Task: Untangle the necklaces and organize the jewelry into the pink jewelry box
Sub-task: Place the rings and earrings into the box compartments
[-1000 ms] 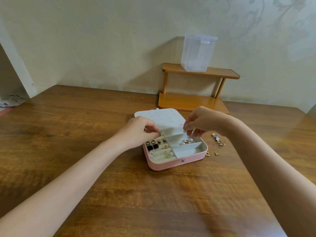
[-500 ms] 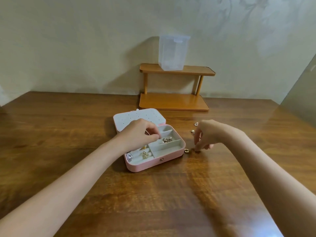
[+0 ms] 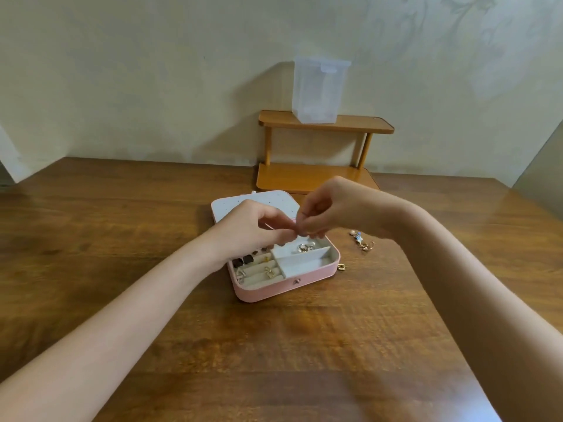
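Two hands are meeting above the open pink jewelry box (image 3: pixel 283 286), which we are seeing lying mid-table (image 3: pixel 122 239). Left hand (image 3: pixel 254 228) and right hand (image 3: pixel 327 208) are both curling, fingertips pinching together over something too small for us to identify. Loose jewelry (image 3: pixel 363 241) is lying just right of the box.

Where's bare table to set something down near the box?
Free: table in front of the jewelry box, and left of it. Crowded: right of the box, loose jewelry; both hands above it.
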`<state>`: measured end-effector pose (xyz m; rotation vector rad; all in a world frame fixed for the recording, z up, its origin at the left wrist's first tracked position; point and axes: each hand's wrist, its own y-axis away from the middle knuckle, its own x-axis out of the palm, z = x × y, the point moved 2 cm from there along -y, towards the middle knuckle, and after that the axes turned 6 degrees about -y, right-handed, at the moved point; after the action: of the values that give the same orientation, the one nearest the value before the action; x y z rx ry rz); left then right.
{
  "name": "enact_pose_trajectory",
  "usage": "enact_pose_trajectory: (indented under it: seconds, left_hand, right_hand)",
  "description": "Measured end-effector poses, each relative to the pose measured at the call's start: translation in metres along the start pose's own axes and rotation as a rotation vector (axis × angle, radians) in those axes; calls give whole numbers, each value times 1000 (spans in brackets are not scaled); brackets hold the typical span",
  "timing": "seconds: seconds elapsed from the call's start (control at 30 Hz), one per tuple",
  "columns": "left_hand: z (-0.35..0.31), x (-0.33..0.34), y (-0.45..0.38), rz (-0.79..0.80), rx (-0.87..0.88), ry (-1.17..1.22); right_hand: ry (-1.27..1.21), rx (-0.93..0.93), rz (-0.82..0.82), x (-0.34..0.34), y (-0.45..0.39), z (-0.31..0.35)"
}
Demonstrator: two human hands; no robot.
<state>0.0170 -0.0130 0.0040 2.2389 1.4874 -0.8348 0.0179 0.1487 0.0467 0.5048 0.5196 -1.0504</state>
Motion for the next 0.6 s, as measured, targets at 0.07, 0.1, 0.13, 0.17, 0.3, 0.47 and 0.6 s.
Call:
enact_pose_trajectory:
  seconds: [0.07, 0.1, 0.13, 0.17, 0.3, 0.47, 0.6]
  left_hand:
    - [4, -5, 6, -16, -63, 82]
    - [7, -8, 9, -27, -95, 95]
    - [10, -12, 12, -35, -124, 100]
    - [13, -14, 15, -43, -143, 98]
    - [23, -21, 23, -111, -183, 99]
    - [33, -21, 29, -178, -250, 189]
    - [36, -20, 31, -215, -254, 202]
  right_hand:
    - [18, -23, 8, 13, -8, 10]
    - [17, -23, 0, 18, -11, 12]
    - [8, -23, -6, 22, -14, 12]
    - [-6, -22, -9, 26, -17, 13]
    - [-140, -36, -23, 38, -22, 14]
    - [-257, -28, -130, 50, -28, 12]
    - [-276, -32, -132, 54, -30, 12]
